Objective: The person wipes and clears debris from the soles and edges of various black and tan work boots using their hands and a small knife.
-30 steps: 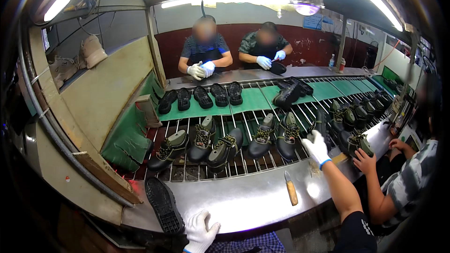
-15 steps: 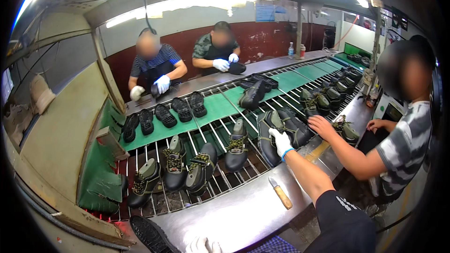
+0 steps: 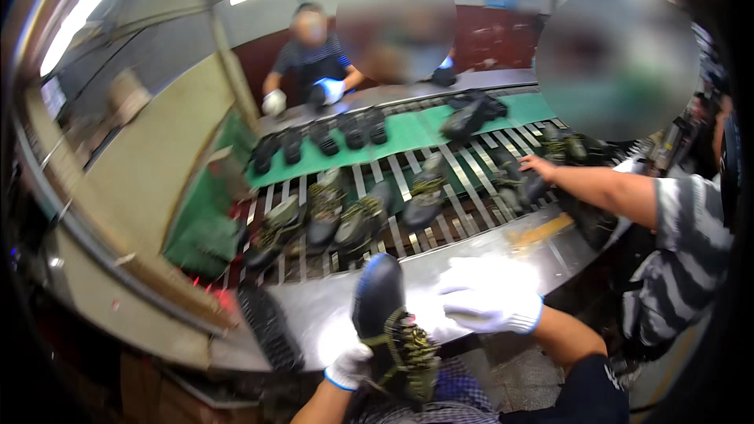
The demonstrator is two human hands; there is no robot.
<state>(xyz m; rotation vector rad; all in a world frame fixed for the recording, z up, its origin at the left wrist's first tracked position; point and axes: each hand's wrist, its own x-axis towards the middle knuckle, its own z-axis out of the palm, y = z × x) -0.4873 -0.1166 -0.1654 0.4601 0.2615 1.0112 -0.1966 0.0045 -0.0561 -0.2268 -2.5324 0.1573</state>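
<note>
A black work shoe with yellow-green laces [image 3: 389, 318] is held up over the ledge's front edge, toe upward. My left hand [image 3: 349, 367], in a white glove with a blue cuff, grips it low on its left side. To the right of the shoe, my gloved right hand [image 3: 491, 302] hovers over or touches the metal ledge. Glare and motion smear its fingers, so whether anything is in them does not show. A black outsole [image 3: 269, 326] lies on the ledge's left end.
Lace-up shoes [image 3: 363, 212] stand on a rack of metal bars [image 3: 459, 169]. Behind, several black soles [image 3: 322, 138] lie on a green strip [image 3: 416, 135]. A co-worker's bare hand [image 3: 536, 167] reaches onto the rack at right. Another person [image 3: 312, 63] works across the line.
My right hand has come back from the shoes at the rack's right to the ledge. A shoe is now in my left hand. The head view has shifted, and the knife is no longer visible.
</note>
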